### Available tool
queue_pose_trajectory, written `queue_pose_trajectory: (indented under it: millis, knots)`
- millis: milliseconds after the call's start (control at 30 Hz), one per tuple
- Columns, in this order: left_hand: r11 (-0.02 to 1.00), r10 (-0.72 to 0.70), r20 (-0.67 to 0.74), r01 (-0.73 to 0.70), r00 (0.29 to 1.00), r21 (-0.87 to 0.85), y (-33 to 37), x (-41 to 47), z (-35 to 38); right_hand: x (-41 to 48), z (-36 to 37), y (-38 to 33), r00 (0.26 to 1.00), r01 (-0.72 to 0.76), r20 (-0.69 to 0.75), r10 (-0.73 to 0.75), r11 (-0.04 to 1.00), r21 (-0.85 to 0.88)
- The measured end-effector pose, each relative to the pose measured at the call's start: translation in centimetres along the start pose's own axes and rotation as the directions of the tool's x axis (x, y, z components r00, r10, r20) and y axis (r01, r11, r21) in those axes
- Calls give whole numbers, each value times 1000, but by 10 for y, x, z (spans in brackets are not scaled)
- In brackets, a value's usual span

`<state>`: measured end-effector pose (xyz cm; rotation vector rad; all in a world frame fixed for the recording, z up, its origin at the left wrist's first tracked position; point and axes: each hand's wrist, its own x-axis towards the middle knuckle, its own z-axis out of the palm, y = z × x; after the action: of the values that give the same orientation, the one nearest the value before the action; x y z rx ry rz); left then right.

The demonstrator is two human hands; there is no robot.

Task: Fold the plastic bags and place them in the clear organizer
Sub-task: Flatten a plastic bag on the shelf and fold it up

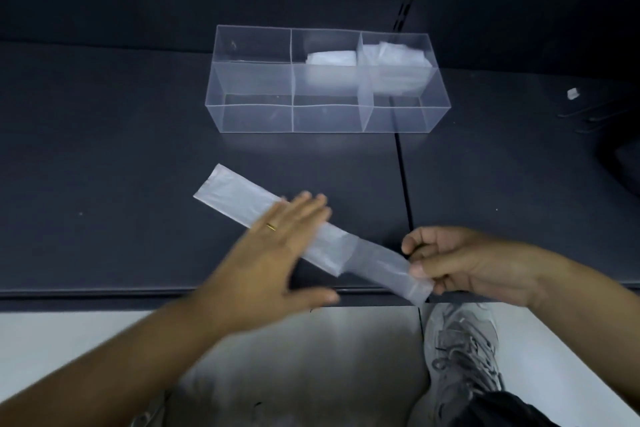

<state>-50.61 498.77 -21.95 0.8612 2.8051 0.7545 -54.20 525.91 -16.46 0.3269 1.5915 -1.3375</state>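
Note:
A translucent plastic bag (pixel 239 198), folded into a long narrow strip, lies slantwise on the dark shelf from upper left to lower right. My left hand (pixel 277 250) lies flat and open on the strip's middle, fingers spread. My right hand (pixel 460 263) pinches the strip's lower right end, which hangs past the shelf's front edge. The clear organizer (pixel 256 114) stands behind, with three compartments in the front row and three in the back row. A folded bag (pixel 332 59) sits in the back middle compartment and another folded bag (pixel 398 59) in the back right one.
The dark shelf (pixel 104 149) has a seam running front to back at right of centre. A small white scrap (pixel 573 93) lies at far right. My grey shoe (pixel 464 350) stands on the pale floor below the shelf edge.

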Motion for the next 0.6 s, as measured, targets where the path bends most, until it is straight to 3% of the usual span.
queue_pose_trajectory:
  millis: [100,200,267,367,500,600]
  knots:
    - [995,-43,44,46,998,-86,48,-1,31,-9,15,-10,993,20,114,-31,995,94]
    - [908,-212,-113,153,971,-390,66,1,33,-15,27,-22,972,96,203,-115,990,103]
    - [751,-355,-166,175,920,-637,67,6,20,-13,30,-30,958,224,166,-233,972,73]
    - [381,-498,-49,167,866,-909,60,15,-6,3,28,-37,913,408,28,-407,911,-51]
    - [109,-563,170,276,809,-955,31,17,-18,34,42,-31,909,389,224,-351,908,-155]
    - [-47,-555,244,262,796,-964,15,18,-14,59,58,-20,935,355,77,-347,901,-251]
